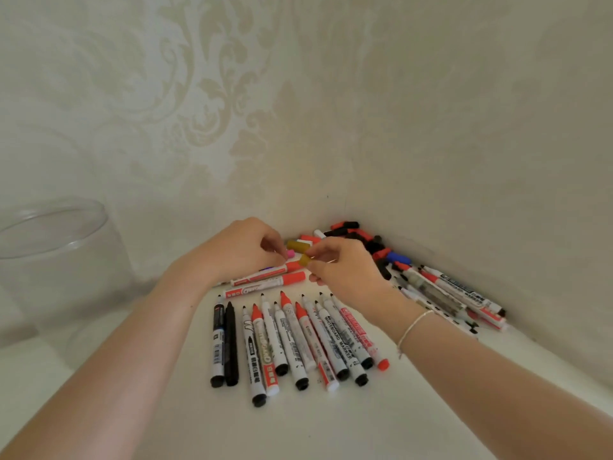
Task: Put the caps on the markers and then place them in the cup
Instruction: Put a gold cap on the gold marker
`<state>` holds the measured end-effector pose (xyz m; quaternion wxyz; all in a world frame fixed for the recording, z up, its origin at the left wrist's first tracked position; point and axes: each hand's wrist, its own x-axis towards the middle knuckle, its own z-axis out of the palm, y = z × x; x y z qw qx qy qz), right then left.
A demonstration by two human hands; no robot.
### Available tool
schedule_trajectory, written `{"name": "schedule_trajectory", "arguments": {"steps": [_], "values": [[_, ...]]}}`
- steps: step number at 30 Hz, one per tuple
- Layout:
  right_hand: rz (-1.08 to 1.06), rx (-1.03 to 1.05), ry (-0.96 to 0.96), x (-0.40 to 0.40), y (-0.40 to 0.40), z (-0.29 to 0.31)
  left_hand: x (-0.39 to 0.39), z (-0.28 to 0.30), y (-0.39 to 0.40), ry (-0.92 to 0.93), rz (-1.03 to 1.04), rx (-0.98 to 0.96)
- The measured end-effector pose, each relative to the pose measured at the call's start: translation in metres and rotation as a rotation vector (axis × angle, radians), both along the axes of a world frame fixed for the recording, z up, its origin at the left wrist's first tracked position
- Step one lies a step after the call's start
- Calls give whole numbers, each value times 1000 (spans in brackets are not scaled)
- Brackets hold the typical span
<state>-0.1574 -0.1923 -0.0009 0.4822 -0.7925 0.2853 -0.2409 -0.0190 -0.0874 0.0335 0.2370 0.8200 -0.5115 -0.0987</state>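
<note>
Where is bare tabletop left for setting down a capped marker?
Free: the near table in front of the row of uncapped markers, and the strip between that row and the clear cup. Crowded: the corner cap pile and right-hand markers.

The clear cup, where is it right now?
Head view: the clear cup stands at far left by the wall, left of the left hand and the markers.

Both hands pinch a yellow cap above uncapped markers.
</note>
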Motion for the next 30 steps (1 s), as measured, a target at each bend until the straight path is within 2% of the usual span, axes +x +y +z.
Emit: {"name": "schedule_trajectory", "arguments": {"steps": [4,8,11,14,20,26,30], "values": [[-143,-33,-16,-15,-23,8,-21,3,-27,-29,-31,-119],[-248,101,-18,-47,-56,34,-50,0,-58,21,-170,-71],[-334,184,-100,-65,-82,42,-76,-11,-86,18,-292,-22],[-369,236,-155,-78,-100,39,-100,-28,-111,-100,-405,23],[-368,324,-213,-93,-118,22,-122,-59,-143,-441,-665,-91],[-354,353,-244,-99,-129,15,-128,-65,-157,-686,-702,-152],[-340,361,-274,-100,-131,17,-126,-68,-160,-766,-699,-205]]}}
